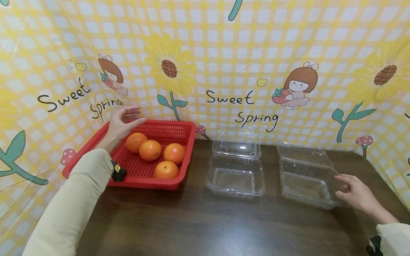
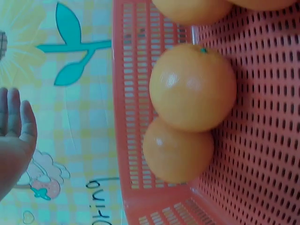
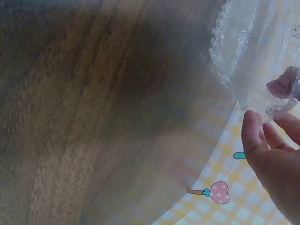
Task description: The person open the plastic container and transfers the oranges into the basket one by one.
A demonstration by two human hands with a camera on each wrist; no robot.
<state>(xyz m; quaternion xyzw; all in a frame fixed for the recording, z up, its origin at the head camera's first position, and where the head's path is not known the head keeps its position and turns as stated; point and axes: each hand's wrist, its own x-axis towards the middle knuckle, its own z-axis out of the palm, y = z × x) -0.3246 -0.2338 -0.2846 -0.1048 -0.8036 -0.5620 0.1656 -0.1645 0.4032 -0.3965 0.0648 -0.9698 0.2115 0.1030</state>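
Note:
My left hand (image 1: 123, 122) hovers over the far left part of a red plastic basket (image 1: 141, 183), fingers extended and holding nothing. Several oranges (image 1: 150, 150) lie in that basket, just right of the hand. In the left wrist view, the hand (image 2: 16, 140) appears at the left edge, apart from the oranges (image 2: 192, 89). My right hand (image 1: 355, 192) pinches the right rim of a clear plastic container (image 1: 305, 186) with its lid raised behind. In the right wrist view, a digit shows through the container wall (image 3: 239, 47), with other fingers (image 3: 253, 129) outside.
A second clear plastic container (image 1: 235, 179), lid folded back, stands between the basket and the right-hand container. All rest on a dark wooden table (image 1: 205, 224). A yellow checked cloth (image 1: 224, 42) with printed flowers hangs along the back and sides.

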